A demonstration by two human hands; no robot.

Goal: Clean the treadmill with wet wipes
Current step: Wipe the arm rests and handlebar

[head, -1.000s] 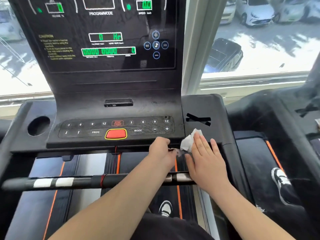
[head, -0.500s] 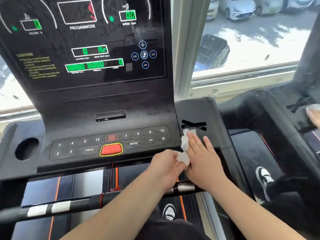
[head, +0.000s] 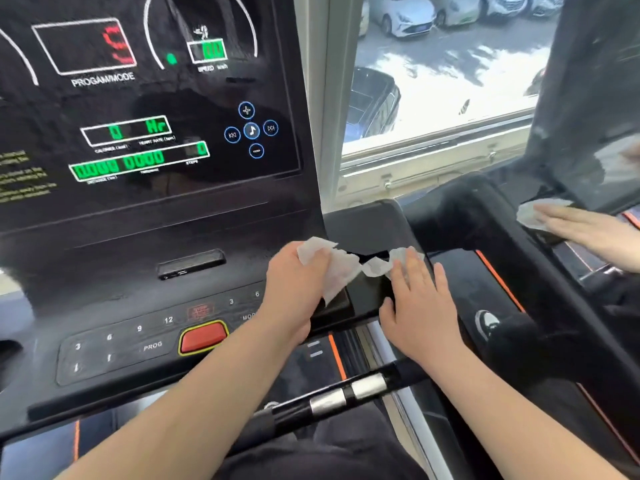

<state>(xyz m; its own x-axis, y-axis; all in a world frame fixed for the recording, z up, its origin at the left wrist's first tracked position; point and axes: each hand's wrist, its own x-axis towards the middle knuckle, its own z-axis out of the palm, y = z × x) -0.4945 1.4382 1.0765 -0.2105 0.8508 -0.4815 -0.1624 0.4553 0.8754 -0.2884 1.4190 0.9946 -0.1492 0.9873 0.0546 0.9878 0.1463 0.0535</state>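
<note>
Wet wipe stretches sideways across treadmill console; left hand grips it, right hand presses it flat-fingered.

Sunlit window over parked cars

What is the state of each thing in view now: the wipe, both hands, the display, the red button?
wet wipe: stretched out between both hands, on the console.
left hand: grips the wipe's left end.
right hand: fingers straight, pressing the wipe's right end.
display: lit, green zeros.
red button: untouched.
</note>
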